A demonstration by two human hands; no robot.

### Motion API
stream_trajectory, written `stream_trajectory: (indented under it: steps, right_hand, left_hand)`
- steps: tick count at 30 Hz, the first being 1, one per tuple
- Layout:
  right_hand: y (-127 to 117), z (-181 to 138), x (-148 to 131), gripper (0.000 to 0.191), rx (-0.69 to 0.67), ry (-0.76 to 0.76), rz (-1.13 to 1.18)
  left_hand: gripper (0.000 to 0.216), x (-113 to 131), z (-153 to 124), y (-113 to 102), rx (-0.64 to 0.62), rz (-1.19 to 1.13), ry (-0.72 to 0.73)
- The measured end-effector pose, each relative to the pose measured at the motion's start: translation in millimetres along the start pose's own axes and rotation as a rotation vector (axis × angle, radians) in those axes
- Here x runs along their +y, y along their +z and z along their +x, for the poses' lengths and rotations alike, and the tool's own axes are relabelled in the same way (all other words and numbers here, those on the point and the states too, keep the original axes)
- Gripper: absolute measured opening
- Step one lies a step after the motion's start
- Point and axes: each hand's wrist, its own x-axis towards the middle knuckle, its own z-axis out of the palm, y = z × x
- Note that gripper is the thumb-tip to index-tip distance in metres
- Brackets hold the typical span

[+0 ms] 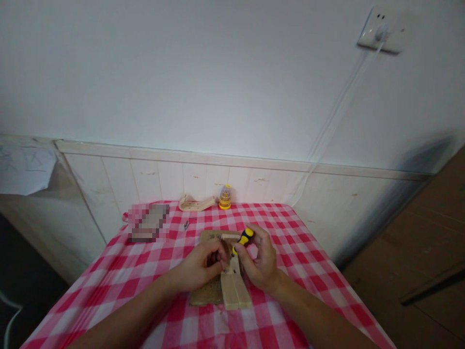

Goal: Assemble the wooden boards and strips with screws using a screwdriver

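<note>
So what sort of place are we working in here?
Probably a room in a home, set up as a makeshift work spot: a checkered tablecloth covers the table, a wall socket has a cord plugged in, and the right hand holds a yellow-and-black screwdriver.

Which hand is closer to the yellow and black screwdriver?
Right. The right hand holds the screwdriver by its handle; the left hand is to its left, by the wooden piece.
</note>
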Motion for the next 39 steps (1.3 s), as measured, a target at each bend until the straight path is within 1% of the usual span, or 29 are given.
stream_trajectory:
  steps: [3, 7, 12, 17, 22, 26, 28, 34, 39]
  right_hand:
    - [0, -2, -6, 0.05, -0.019, 0.003, 0.051]
    - [0, -8, -11, 0.051, -0.045, 0.0, 0.044]
    - [-1, -9, -15, 0.051, -0.058, -0.032, 0.044]
    - [-4, -2, -22, 0.056, -0.101, -0.117, 0.01]
    - [-7, 3, -23, 0.058, -0.139, -0.199, 0.027]
    - [-7, 4, -24, 0.054, -0.157, -0.162, 0.072]
    - [-8, 6, -26, 0.053, -0.162, -0.154, 0.057]
    - [-13, 11, -35, 0.049, -0.223, -0.206, 0.073]
    - [-12, 10, -35, 0.047, -0.172, -0.19, 0.031]
  left_hand:
    - [0.008, 4, 1, -3, -0.058, 0.0, 0.06]
    - [0.011, 6, 2, -3, -0.054, 0.05, 0.065]
    - [0.012, 7, 2, -2, -0.065, 0.043, 0.076]
    - [0.013, 9, 3, -3, -0.087, 0.045, 0.075]
    - [0.012, 10, 3, -3, -0.094, 0.024, 0.081]
    - [0.013, 10, 3, -3, -0.104, 0.02, 0.078]
    - [0.013, 10, 3, -3, -0.1, 0.027, 0.083]
    - [0.01, 10, 4, -3, -0.092, 0.007, 0.124]
    - [0.009, 9, 3, -2, -0.082, 0.006, 0.123]
